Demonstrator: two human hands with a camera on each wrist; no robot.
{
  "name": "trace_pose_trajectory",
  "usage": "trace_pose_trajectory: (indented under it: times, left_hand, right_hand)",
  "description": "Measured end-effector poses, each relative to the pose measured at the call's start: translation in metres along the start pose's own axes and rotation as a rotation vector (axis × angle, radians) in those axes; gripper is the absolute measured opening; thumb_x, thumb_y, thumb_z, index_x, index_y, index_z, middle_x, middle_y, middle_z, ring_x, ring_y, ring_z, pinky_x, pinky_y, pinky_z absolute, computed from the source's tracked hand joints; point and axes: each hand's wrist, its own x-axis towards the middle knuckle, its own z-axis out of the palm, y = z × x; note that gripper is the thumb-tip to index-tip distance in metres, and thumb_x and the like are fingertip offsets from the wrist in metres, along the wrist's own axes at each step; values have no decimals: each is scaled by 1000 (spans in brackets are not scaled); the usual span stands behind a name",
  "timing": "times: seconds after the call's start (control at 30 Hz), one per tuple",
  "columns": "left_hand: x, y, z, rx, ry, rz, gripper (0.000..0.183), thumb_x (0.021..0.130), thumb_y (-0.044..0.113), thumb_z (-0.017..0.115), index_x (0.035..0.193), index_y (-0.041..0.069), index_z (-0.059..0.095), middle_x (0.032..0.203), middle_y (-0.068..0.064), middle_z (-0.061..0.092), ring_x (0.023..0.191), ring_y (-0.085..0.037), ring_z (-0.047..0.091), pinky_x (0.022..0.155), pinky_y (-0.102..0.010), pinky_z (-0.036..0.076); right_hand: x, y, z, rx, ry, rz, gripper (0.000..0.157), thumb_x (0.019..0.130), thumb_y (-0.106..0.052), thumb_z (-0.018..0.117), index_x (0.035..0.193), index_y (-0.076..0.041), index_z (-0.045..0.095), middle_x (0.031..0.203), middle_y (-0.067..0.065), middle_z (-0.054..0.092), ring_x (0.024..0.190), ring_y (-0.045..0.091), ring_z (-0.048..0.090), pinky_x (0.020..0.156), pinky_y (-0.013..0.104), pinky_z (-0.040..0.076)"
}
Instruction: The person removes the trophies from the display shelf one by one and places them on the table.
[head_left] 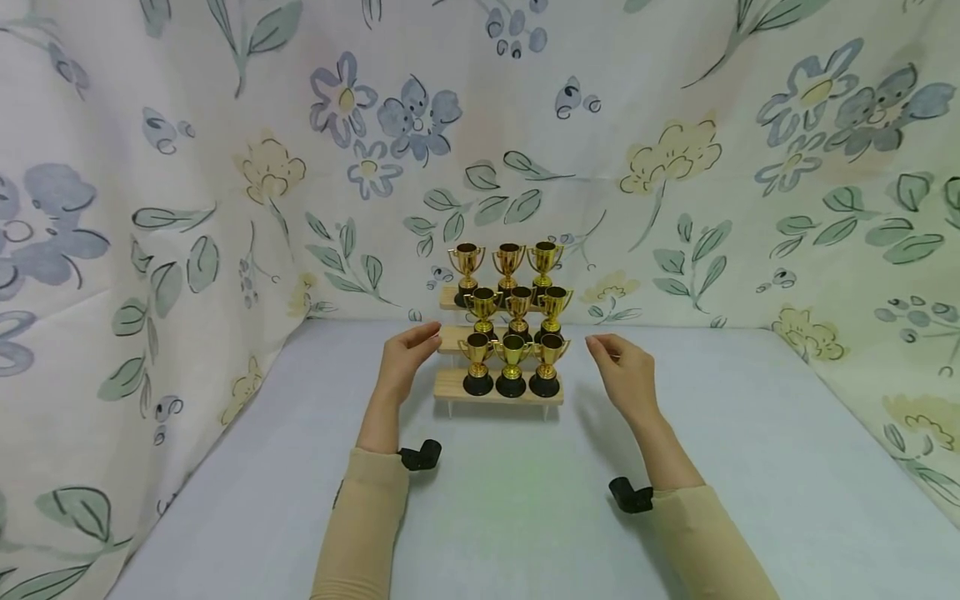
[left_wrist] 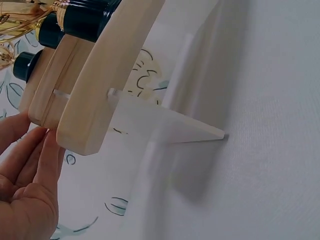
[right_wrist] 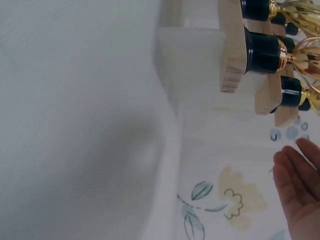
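Several small gold trophy cups [head_left: 512, 354] on black bases stand in rows on a three-tier wooden display stand [head_left: 498, 398]. At the left end of its middle board [left_wrist: 42, 112], my left hand [head_left: 402, 364] holds its fingers extended. In the left wrist view the fingertips [left_wrist: 47, 137] meet or nearly meet the board's end, partly behind the front board. My right hand [head_left: 626, 371] hovers right of the stand, apart from it, with loosely bent fingers and nothing in them. In the right wrist view, bare space lies between the right fingertips [right_wrist: 282, 160] and the boards.
Clear plastic legs [left_wrist: 170, 120] hold the front board above a white tabletop [head_left: 510, 500]. Floral cloth [head_left: 495, 125] hangs behind and along both sides. Each forearm wears a beige sleeve and a small black wrist camera [head_left: 422, 455].
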Motion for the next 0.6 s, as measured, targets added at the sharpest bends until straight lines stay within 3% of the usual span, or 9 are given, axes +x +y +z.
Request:
trace_pose_trajectory:
  times: [0.3,0.43,0.6]
  left_hand:
    - [1,-1,0,-47,0,-46,41,96,12,63,136,2,59,144,-15,57,131,-23,55,116,-31,45]
    - [2,-2,1,-71,3,-59,41,97,11,63,136,2,58,144,-15,56,129,-20,57,113,-27,47]
    - [2,-2,1,-75,5,-70,41,96,10,63,136,1,58,144,-16,56,124,-15,59,109,-22,49]
  right_hand:
    - [0,-6,3,43,50,-32,33,98,-36,61,107,-8,76,103,11,78,90,28,74,69,8,49]
    - [-1,-9,4,89,41,-18,31,97,-37,62,107,-10,76,103,10,78,85,13,72,67,5,48]
    - [-3,-13,5,187,-20,28,31,95,-40,66,110,-14,75,106,9,77,81,-11,62,69,10,51]
